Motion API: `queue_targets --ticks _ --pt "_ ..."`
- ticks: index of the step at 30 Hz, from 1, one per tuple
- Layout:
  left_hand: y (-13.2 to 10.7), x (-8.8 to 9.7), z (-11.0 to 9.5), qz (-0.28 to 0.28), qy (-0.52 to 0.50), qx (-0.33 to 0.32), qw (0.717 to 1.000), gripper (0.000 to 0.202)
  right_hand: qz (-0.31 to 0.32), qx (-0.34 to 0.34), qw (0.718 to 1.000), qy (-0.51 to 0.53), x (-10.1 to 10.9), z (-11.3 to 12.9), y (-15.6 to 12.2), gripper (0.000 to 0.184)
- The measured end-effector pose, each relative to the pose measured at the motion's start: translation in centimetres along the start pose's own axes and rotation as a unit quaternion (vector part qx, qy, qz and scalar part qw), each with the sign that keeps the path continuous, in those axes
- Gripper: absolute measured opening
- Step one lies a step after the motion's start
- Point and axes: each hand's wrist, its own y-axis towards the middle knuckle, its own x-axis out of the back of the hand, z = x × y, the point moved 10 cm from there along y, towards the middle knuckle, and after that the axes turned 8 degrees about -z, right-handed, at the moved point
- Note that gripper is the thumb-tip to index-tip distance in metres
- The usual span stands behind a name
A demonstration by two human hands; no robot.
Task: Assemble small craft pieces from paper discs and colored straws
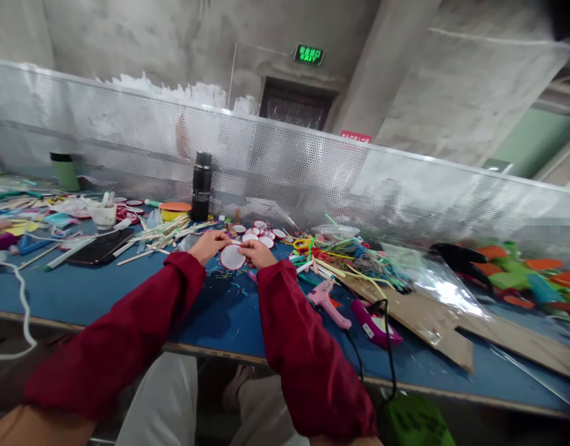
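Left hand (210,245) and right hand (259,253) were clamped on the upper edge of a white disc (233,257) held between them.

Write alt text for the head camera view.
A person's left hand and right hand hold a red-rimmed white disc over a cluttered blue table. Similar discs lie beyond; a pink glue gun lies to the right.

On my feed I see a round white disc (232,257) edged with a thin red rim, its flat face turned toward my camera. The left hand (211,247) pinches it near the upper left edge, the right hand (258,254) at the upper right. I can't tell whether its lower edge touches the bench (220,316).
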Motion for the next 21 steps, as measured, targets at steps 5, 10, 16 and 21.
queue_targets --ticks 5,10,16,21 --pt "0.5 0.9 0.7 -0.032 0.003 -0.006 0.999 0.017 -0.025 -0.007 1.000 -0.008 0.8 -0.3 0.4 0.016" --pt "-0.1 -0.5 0.1 0.049 0.004 0.004 0.999 0.021 -0.002 0.044 0.999 0.006 -0.3 0.7 0.1 0.027" --pt "-0.5 -0.4 -0.1 0.061 -0.002 0.026 0.998 0.030 0.026 0.059 0.998 0.026 -1.0 1.4 -0.4 0.038" --pt "-0.4 -0.2 0.0 0.048 -0.028 0.042 0.998 0.023 0.018 0.054 0.998 0.037 -0.9 1.4 -0.3 0.033"
